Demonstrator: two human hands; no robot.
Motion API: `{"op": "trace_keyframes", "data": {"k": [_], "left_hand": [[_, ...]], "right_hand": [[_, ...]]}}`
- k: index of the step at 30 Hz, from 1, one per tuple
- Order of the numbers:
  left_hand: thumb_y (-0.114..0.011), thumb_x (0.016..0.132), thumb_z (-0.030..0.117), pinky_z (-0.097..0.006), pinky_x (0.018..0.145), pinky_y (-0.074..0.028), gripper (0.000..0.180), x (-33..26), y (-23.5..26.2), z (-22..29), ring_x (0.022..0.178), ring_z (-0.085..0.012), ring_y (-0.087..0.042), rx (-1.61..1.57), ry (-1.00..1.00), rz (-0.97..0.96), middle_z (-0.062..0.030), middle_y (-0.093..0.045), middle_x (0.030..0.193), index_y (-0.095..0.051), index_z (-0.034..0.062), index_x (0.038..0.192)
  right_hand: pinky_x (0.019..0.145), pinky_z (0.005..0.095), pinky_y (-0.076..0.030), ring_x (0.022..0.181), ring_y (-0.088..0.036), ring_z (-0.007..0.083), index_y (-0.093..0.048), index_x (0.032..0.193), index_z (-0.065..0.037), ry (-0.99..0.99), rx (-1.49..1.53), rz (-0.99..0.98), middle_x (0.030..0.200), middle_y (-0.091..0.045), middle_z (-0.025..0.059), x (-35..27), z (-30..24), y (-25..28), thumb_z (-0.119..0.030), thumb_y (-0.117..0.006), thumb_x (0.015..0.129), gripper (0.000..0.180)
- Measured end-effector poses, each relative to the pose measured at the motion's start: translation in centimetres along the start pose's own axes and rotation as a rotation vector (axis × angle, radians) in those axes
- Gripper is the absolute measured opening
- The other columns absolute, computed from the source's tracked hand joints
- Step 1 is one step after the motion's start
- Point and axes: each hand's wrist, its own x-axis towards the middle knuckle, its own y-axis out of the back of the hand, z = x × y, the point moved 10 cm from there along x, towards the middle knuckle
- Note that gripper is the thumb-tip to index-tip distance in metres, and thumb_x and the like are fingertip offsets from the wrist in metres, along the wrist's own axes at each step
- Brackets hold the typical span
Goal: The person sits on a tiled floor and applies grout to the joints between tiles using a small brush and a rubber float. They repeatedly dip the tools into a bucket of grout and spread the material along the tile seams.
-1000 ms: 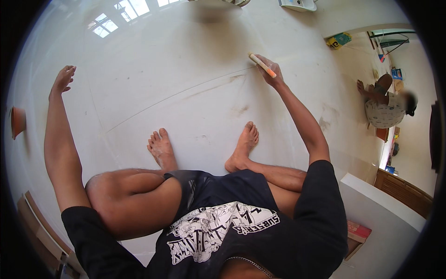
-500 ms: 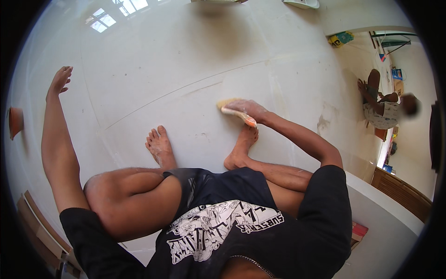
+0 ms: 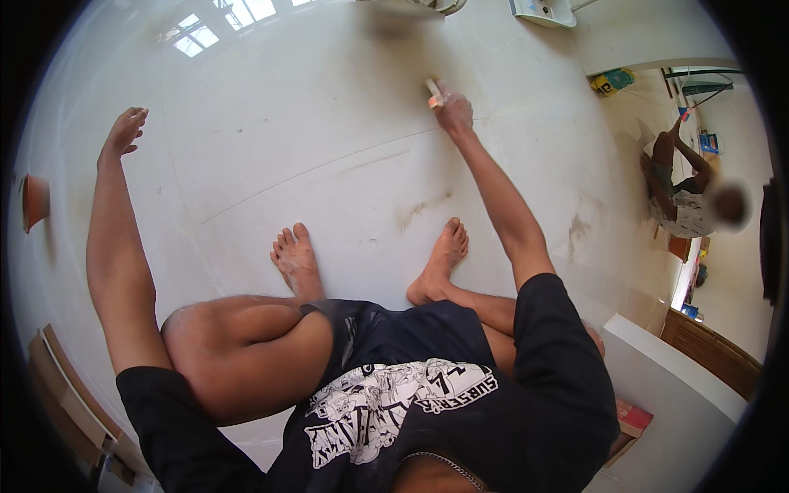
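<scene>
I am crouched barefoot on a white tiled floor (image 3: 271, 156). My right hand (image 3: 453, 110) is stretched far forward and grips a small pale block with an orange edge (image 3: 433, 93), pressed against the floor. My left hand (image 3: 125, 131) rests flat on the floor out to the left, fingers spread, holding nothing. Brownish smudges (image 3: 423, 209) mark the tiles just ahead of my right foot (image 3: 440, 263), with another stain (image 3: 579, 230) further right.
Another person (image 3: 686, 197) crouches at the far right near a doorway. A white low wall (image 3: 682, 386) stands at the lower right. An orange object (image 3: 33, 201) sits at the left edge, boards (image 3: 74, 394) lie at the lower left, and a white appliance (image 3: 542, 10) is at the top.
My right hand with the block drew back toward my feet, then pushed forward again, now farther out and more to the middle. My left hand stayed planted.
</scene>
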Motion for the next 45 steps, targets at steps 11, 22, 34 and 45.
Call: {"op": "trace_keyframes", "data": {"k": [11,22,34,45], "left_hand": [[-0.048,0.094,0.051,-0.05,0.097,-0.043,0.057,0.3,0.2,0.5,0.122,-0.027,-0.051,0.008,0.0,-0.004,-0.0069,-0.051,0.134,-0.044,0.0162,0.139],[-0.049,0.093,0.051,-0.047,0.094,-0.044,0.055,-1.0,0.5,2.2,0.116,-0.0232,-0.053,0.029,-0.032,0.017,-0.0044,-0.053,0.127,-0.047,0.0175,0.136],[-0.048,0.094,0.05,-0.051,0.097,-0.043,0.056,0.0,0.3,-0.8,0.122,-0.0261,-0.051,0.052,0.035,-0.012,-0.0059,-0.052,0.131,-0.045,0.0173,0.139],[-0.05,0.092,0.052,-0.054,0.096,-0.042,0.057,2.5,1.7,-2.4,0.121,-0.0285,-0.052,-0.021,-0.022,0.04,-0.0091,-0.052,0.134,-0.045,0.0181,0.138]], "right_hand": [[0.096,0.0377,-0.049,0.116,-0.056,0.0276,-0.055,0.131,-0.021,0.756,0.197,-0.359,0.129,-0.058,0.007,-18.6,-10.7,-5.2,-0.005,-0.056,0.081,0.052],[0.088,0.0356,-0.052,0.1,-0.066,0.0287,-0.06,0.127,-0.012,0.325,0.501,-0.274,0.114,-0.068,0.0116,-9.1,-5.3,0.3,-0.018,-0.062,0.087,0.04],[0.1,0.0371,-0.046,0.123,-0.053,0.0251,-0.053,0.134,-0.02,0.831,0.242,-0.479,0.133,-0.056,0.0061,-24.4,-9.6,-4.2,-0.005,-0.058,0.081,0.055],[0.089,0.0412,-0.05,0.107,-0.061,0.0331,-0.058,0.129,-0.016,0.177,0.275,0.094,0.121,-0.063,0.012,-7.3,2.7,4.4,-0.011,-0.054,0.086,0.043]]}}
